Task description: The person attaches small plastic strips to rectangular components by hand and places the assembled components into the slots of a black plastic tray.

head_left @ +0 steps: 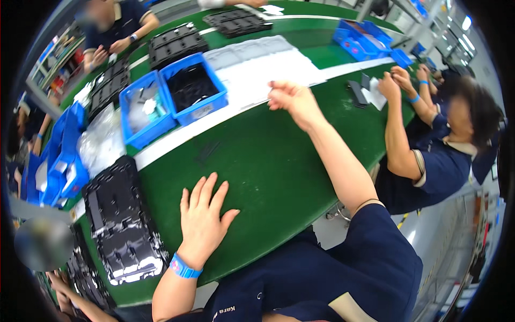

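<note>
My left hand lies on the green tabletop, fingers stretched out and spread, with a blue wristband below it. A few thin dark strips rest on the table beyond its fingertips. My right hand is raised at the far side, by the edge of the white sheet. Its fingers are curled into a pinch; what they hold, if anything, is too small to make out. Left of my left hand sits a black moulded plastic part with clips and recesses.
Ahead stand a blue bin of black pieces and a blue bin of clear bags. Clear plastic bags lie beside more blue bins. Black moulded parts stand farther back. Co-workers sit to the right and across the table.
</note>
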{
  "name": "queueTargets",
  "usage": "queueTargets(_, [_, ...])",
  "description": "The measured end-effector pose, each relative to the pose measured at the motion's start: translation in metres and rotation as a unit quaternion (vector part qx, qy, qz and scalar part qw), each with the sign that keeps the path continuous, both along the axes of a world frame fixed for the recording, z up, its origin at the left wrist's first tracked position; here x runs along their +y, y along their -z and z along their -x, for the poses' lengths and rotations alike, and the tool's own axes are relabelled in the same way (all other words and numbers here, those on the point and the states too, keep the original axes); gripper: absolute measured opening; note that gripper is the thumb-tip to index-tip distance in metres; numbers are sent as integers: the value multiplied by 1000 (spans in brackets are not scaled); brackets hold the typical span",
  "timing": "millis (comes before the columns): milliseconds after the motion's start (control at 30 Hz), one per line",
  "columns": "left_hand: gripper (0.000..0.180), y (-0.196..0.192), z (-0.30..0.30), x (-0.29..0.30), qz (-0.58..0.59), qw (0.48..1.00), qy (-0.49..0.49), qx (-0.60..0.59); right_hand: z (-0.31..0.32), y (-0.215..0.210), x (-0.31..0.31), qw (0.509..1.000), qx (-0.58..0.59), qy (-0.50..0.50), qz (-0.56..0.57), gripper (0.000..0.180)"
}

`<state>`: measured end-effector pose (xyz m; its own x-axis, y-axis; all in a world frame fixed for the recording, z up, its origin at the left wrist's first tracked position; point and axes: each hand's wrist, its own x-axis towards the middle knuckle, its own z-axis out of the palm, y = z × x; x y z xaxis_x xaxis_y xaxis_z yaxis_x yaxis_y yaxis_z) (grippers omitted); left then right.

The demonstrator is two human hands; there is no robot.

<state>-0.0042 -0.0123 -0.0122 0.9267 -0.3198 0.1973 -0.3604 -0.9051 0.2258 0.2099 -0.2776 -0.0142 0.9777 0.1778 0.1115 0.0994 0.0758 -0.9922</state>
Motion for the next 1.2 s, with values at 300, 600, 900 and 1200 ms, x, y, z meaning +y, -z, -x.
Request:
queueTargets(300, [59,2,-6,-6,12,1000,14,-4,-44,30,-260,744,-148,465,457,20])
queueTargets(600, [58,-2,-4,-2,7,1000,19,-8,1,34,-231,969,24,194,153,7])
queueTargets(900, [53,-15,4,-13,163,986,26,37,137,-7,-49,986,82,-106,97,2])
queueTargets(1200, [58,-15,4,-4,124,985,-66,100,180,-20,30,912,172,-370,45,11])
